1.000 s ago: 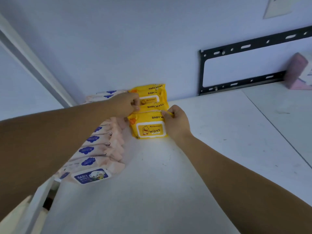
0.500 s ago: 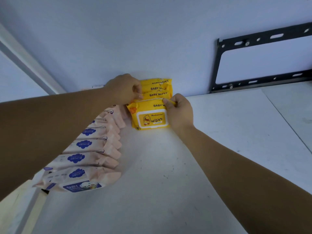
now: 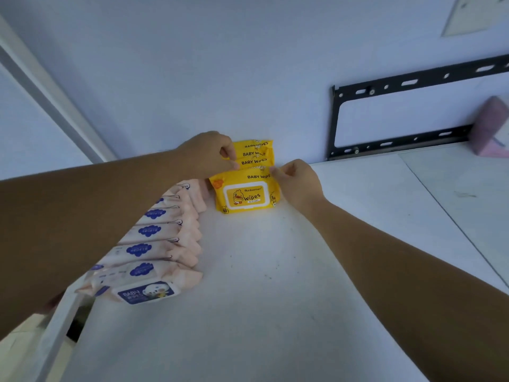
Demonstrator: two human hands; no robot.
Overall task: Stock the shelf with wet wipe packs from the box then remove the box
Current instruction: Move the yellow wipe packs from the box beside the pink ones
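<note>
A short row of yellow baby wipe packs (image 3: 254, 157) stands upright against the back wall on the white shelf (image 3: 275, 299). The front yellow pack (image 3: 245, 195) faces me with a duck label. My left hand (image 3: 206, 154) pinches the left top edges of the yellow packs. At the right top corner of the front pack, my right hand (image 3: 298, 181) pinches its edge. A row of several pink packs with blue labels (image 3: 159, 238) runs along the left side, partly hidden by my left arm. No box is in view.
A black metal bracket (image 3: 413, 117) is fixed to the wall at the right. A pink box (image 3: 493, 128) leans at the far right of the shelf. The shelf's left edge (image 3: 63, 326) drops off at the lower left.
Both hands stay on the yellow packs' top edges. The front pack stands a little more upright against the others. The view has shifted slightly.
</note>
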